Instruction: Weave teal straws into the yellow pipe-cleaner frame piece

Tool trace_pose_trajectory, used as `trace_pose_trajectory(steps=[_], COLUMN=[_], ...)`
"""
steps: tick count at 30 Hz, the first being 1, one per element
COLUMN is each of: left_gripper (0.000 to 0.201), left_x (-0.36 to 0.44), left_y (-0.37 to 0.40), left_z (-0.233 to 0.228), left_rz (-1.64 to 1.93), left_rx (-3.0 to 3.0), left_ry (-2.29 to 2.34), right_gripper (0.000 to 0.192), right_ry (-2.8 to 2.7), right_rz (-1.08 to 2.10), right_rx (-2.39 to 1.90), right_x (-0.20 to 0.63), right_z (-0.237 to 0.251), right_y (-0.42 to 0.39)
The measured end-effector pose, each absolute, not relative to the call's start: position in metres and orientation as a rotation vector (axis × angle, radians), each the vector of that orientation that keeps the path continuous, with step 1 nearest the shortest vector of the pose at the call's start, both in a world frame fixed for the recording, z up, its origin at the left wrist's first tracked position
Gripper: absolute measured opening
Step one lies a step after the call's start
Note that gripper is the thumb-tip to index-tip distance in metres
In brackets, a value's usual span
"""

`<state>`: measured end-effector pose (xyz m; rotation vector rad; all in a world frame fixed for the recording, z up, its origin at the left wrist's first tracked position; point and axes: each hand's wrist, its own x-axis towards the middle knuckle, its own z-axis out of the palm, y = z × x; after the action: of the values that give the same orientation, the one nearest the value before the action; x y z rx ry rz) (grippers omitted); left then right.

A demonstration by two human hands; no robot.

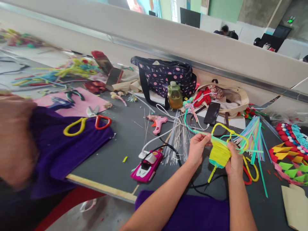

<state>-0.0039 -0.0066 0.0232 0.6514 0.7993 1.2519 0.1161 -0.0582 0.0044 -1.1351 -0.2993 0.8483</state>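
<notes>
Both pinching yellow woven piece [219,154], left hand [197,146] and right hand [234,160]; loose strand ends could slip, unravelling the weave.

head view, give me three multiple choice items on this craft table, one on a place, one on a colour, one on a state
1. Where does the pink glue gun lie?
A. on the grey table, left of the wire bundle
B. inside the dotted bag
C. on the purple cloth

2. What colour is the woven piece between the hands?
A. red
B. mostly yellow
C. black

3. How is the woven piece held?
A. left hand only
B. lying free
C. by both, right hand too

Answers: 1 A, it rests on bare tabletop; 2 B, yellow strands cover it; 3 C, fingers of each hand grip its sides.
</notes>
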Motion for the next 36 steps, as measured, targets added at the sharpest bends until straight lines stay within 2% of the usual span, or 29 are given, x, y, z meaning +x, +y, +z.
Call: trace_pose_trajectory(steps=[16, 25, 31, 36], left_gripper=[0.03, 0.025, 0.026, 0.027], left_x=[-0.006, -0.006, -0.005, -0.006], left_y=[-0.006, -0.007, -0.006, -0.003], left_z=[0.022, 0.02, 0.017, 0.014], left_rz=[1.237, 1.267, 1.273, 1.242], left_rx=[0.614, 0.656, 0.631, 0.582], left_ry=[0.738, 0.751, 0.763, 0.791], right_gripper=[0.027, 0.04, 0.052, 0.045], right_ry=[-0.299, -0.125, -0.269, -0.28], right_rz=[0.882, 0.812, 0.884, 0.771], right_rx=[-1.05, -1.033, -1.046, -1.1], right_x=[0.123, 0.133, 0.134, 0.135], right_z=[0.009, 0.004, 0.004, -0.004], right_y=[-0.062, -0.057, -0.059, -0.057])
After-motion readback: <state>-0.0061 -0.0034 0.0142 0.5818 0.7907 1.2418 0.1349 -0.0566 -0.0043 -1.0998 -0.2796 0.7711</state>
